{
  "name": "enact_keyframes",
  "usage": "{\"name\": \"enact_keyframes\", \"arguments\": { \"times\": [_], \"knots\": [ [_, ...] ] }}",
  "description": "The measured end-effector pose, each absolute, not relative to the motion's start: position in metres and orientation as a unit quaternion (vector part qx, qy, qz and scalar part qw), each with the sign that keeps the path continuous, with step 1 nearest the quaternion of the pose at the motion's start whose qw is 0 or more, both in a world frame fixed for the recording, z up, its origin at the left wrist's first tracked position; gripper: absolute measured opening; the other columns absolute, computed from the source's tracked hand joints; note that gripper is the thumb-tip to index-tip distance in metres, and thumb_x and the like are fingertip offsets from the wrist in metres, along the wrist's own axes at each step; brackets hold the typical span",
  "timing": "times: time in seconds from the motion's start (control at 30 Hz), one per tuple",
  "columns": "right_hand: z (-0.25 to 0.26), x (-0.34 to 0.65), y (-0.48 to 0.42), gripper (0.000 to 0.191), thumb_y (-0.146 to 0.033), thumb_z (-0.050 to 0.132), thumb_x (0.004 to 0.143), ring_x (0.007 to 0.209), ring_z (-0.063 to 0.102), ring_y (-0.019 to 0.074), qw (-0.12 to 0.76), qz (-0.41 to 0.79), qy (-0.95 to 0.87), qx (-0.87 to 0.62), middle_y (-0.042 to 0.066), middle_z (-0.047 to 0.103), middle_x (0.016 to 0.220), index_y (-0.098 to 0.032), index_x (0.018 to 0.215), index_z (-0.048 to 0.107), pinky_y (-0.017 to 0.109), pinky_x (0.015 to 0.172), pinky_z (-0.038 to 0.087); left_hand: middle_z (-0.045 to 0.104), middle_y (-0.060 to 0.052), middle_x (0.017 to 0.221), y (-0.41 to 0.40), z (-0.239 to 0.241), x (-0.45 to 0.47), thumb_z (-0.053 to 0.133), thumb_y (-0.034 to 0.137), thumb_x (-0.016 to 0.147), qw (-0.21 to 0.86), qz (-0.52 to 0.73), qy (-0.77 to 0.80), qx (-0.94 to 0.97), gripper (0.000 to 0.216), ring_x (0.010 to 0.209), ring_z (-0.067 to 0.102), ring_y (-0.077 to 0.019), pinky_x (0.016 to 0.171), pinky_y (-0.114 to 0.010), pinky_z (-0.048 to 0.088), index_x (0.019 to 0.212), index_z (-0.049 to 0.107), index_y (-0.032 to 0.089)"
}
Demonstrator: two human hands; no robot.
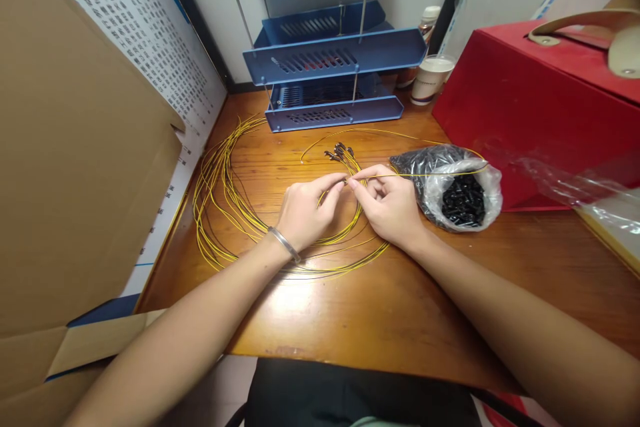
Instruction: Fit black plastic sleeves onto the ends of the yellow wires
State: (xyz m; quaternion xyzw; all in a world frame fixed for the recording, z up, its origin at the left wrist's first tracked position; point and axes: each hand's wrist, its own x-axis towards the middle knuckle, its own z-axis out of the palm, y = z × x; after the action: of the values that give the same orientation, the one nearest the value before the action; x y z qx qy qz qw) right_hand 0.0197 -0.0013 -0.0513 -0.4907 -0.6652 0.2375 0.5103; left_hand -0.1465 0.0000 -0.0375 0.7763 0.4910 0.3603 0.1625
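Note:
My left hand (306, 208) and my right hand (387, 203) meet above the middle of the wooden table (350, 307), fingertips pinched together at one spot. My right hand pinches a thin yellow wire (425, 174) that runs right over a plastic bag of small black parts (457, 192). My left hand pinches the wire's end or a tiny piece on it; I cannot make out which. A loose coil of yellow wires (223, 203) lies under and left of the hands. Several wire ends with dark terminals (340, 150) lie just behind the hands.
A blue tiered paper tray (333, 57) stands at the back. A paper cup (431, 79) and a bottle sit beside it. A red box (540, 107) fills the right, with clear plastic film by it. Cardboard (75, 160) and a printed sheet wall off the left.

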Motion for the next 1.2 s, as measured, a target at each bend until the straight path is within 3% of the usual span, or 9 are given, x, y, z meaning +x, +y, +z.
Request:
{"name": "enact_keyframes", "arguments": {
  "times": [0.2, 0.87, 1.2],
  "knots": [
    [-0.0497, 0.0198, -0.0024, 0.012, -0.028, 0.061, 0.089, 0.042, 0.031, 0.0072, 0.511, 0.251, -0.657, -0.494, -0.012, 0.036, 0.047, -0.016, 0.091, 0.064, 0.025, 0.049, 0.027, 0.080, -0.005, 0.105, -0.0023, -0.0362, -0.1454, 0.058, 0.028, 0.096, 0.159, 0.351, 0.526, 0.758, 0.027, 0.081, 0.077, -0.0182, 0.072, -0.025, 0.055, 0.114, 0.077, 0.021],
    [-0.0507, 0.0196, -0.0011, 0.013, -0.029, 0.062, 0.089, 0.042, 0.032, 0.0072, 0.516, 0.246, -0.652, -0.498, -0.011, 0.037, 0.047, -0.016, 0.087, 0.065, 0.025, 0.048, 0.027, 0.080, -0.005, 0.107, -0.0014, -0.0372, -0.1464, 0.058, 0.028, 0.097, 0.155, 0.364, 0.497, 0.772, 0.027, 0.087, 0.077, -0.0182, 0.082, -0.027, 0.058, 0.114, 0.077, 0.021],
    [-0.0490, 0.0195, -0.0020, 0.011, -0.028, 0.063, 0.088, 0.041, 0.032, 0.0073, 0.512, 0.253, -0.655, -0.495, -0.011, 0.037, 0.047, -0.017, 0.089, 0.064, 0.025, 0.048, 0.027, 0.080, -0.005, 0.107, 0.0025, -0.0389, -0.1480, 0.057, 0.028, 0.097, 0.167, 0.367, 0.512, 0.759, 0.027, 0.091, 0.078, -0.0199, 0.078, -0.027, 0.059, 0.114, 0.077, 0.021]
  ]
}}
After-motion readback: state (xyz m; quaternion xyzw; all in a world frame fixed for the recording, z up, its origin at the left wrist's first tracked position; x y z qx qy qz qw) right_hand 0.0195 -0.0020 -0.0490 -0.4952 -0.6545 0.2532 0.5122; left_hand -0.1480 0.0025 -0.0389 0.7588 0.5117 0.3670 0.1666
